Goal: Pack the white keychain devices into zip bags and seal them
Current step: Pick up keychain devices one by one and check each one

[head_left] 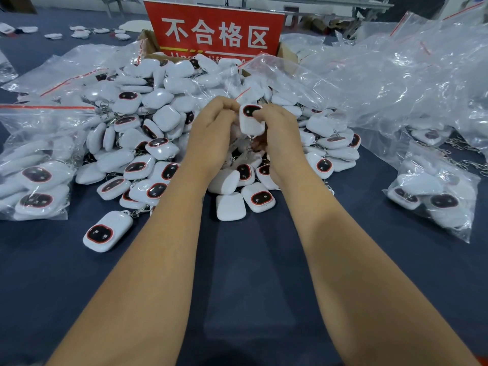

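Here, white keychain device [251, 120] upright, screen uppermost, chain hanging.

A dark blue cloth covers the tabletop [253, 260], and it stretches out wide on every side of the hands. Behind the hands stands a big red sign [215, 29] with white letters, set in a brown cardboard box [284, 52]. Far behind the sign, grey metal table legs [369, 7] show. The light is soft and even.
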Tool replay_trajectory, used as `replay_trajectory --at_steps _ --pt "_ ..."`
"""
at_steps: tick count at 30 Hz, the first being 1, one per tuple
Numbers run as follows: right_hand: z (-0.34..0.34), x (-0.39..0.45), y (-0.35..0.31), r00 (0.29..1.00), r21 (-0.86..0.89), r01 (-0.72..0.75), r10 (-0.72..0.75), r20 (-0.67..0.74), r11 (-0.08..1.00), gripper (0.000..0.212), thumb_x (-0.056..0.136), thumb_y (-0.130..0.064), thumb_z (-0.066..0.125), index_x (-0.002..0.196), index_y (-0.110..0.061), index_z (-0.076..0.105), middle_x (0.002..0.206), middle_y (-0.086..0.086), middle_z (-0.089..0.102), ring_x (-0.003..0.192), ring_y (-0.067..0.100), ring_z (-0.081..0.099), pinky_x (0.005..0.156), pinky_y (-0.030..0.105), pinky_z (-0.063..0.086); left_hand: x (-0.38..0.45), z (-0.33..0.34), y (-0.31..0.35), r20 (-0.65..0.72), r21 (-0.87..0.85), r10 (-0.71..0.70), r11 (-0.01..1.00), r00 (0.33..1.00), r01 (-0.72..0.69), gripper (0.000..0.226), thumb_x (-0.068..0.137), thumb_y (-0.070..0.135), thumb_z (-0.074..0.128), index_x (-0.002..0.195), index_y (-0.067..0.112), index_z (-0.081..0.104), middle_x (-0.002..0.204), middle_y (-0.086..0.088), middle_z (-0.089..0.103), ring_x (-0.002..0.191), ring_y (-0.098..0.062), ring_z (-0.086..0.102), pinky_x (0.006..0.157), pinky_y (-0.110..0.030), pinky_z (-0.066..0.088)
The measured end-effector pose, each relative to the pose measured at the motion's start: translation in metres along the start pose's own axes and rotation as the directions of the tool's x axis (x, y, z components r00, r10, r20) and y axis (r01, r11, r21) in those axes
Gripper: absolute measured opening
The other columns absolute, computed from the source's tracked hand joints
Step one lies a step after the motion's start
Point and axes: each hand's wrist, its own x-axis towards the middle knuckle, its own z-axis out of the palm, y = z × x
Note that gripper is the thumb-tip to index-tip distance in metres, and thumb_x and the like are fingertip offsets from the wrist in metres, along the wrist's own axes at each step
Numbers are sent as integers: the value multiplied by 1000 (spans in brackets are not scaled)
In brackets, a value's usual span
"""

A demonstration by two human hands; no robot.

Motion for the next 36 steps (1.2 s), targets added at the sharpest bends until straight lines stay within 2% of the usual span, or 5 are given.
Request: replay_trajectory --at_steps 8,12,18,24,36 --pt "-7 -2 -11 989 435 49 -104 104 899 9 97 2 49 101 -4 54 82 12 72 75 26 71 74 33 60 0 -1 -6 52 154 116 981 992 -122 62 77 -8 66 110 40 44 97 -3 59 63 6 53 56 -14 47" --pt "-2 -4 -8 980 228 176 -192 50 958 14 96 5 54 107 -4 51 108 28 67 96 33 70 91 43 58 1 -1 -6 34 173 142 974 989 -145 60 79 -7 65 119 34 46 100 -7 64 69 -4 60 56 -17 50" --pt "-2 -3 1 940 -188 332 -340 -12 925 22 92 -5 61 90 -23 49 84 -6 65 75 2 59 74 17 51 6 -3 -6 -160 23 120 993 980 -118 31 92 6 59 109 31 54 85 5 60 67 -6 59 54 -20 49" --pt "-1 -4 9 802 -596 499 -596 43 629 19 80 -7 70 95 -17 64 108 -5 46 100 10 50 83 15 40 4 -6 1 -215 -118 199 966 956 -228 36 81 -3 56 100 26 61 88 3 60 62 -2 55 58 -23 51" --pt "1 -10 9 869 -578 481 -447 213 660 36 84 -13 59 114 -28 69 80 -14 55 75 7 53 79 35 52 6 -10 5 -202 -247 168 945 965 -216 41 79 -10 52 98 24 68 87 19 72 87 3 64 65 -17 49"
